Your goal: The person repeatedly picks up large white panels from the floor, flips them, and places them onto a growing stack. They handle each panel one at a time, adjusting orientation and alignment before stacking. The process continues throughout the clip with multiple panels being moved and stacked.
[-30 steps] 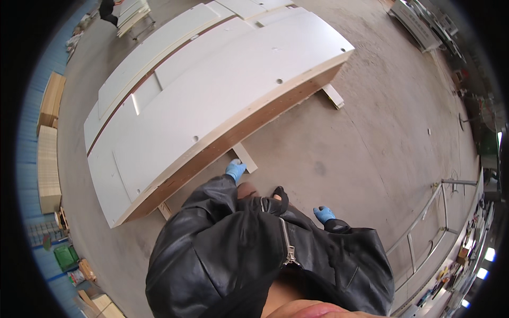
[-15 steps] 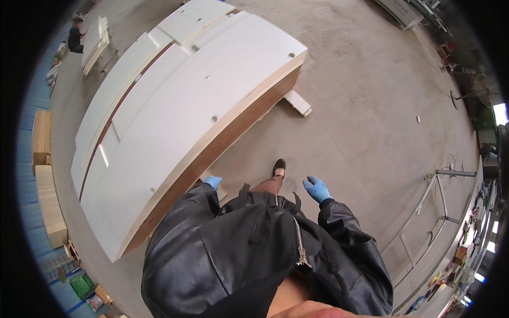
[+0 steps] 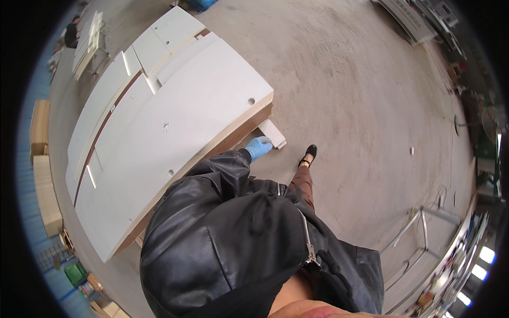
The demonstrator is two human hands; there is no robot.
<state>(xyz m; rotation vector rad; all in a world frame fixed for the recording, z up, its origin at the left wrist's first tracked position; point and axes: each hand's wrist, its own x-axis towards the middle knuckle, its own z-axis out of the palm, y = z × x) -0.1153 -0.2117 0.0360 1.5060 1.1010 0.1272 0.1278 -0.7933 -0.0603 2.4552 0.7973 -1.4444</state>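
Observation:
A large stack of white panels point(image 3: 201, 90) with pale and brown edges stands at my left, and smaller white panels lie in a row behind it. My left hand point(image 3: 259, 148), in a light blue glove, hangs beside the stack's near edge. Its fingers look loosely stretched and nothing shows in them. Just past the fingertips, a white block point(image 3: 273, 134) sticks out from under the stack's right corner. My right hand is not in view; only the black jacket sleeve shows on that side.
A metal tube frame point(image 3: 424, 233) stands at the right. Machinery point(image 3: 408, 21) sits at the far right. Stacked boards point(image 3: 46, 193) and a green bin point(image 3: 75, 274) line the left wall. At the far left a person point(image 3: 71, 33) is beside a rack of panels point(image 3: 89, 45).
I have stepped forward along the stack. My left hand has swung forward along its edge, near the white block. My right hand has gone out of view.

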